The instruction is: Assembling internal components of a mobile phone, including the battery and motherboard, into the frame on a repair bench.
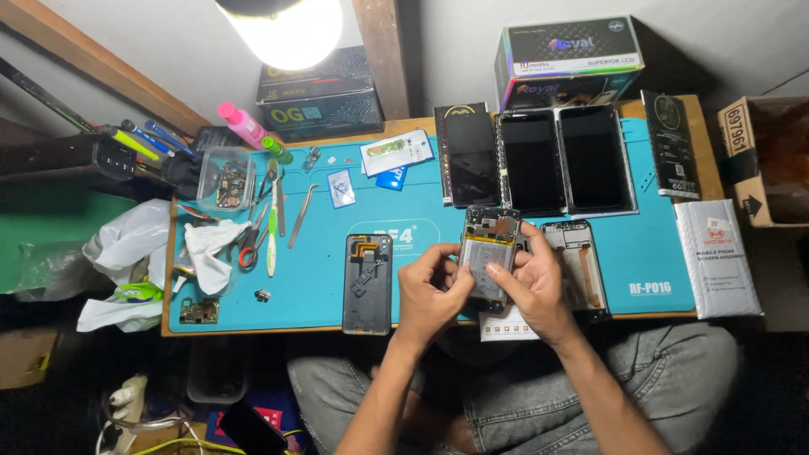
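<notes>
Against the wall: two stacked dark boxes (320, 93), one purple-and-green box (569, 59). Below, three black phone screens (535, 160) side by side. Far right, white padded pouch (716, 257), brown carton (763, 160).

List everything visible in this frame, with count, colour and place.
opened phone: 1, dark with white battery, held over mat centre
work mat: 1, teal, covering table
back cover: 1, grey, mat, left of hands
phone frame: 1, dark, right of hands
screens: 3, black, mat's far edge
tweezers: 1, silver, mat left
parts tub: 1, clear, far left
boxes: 2, dark, against wall
lamp: 1, white, top
left hand: 1, fingers on phone
right hand: 1, gripping phone
</notes>
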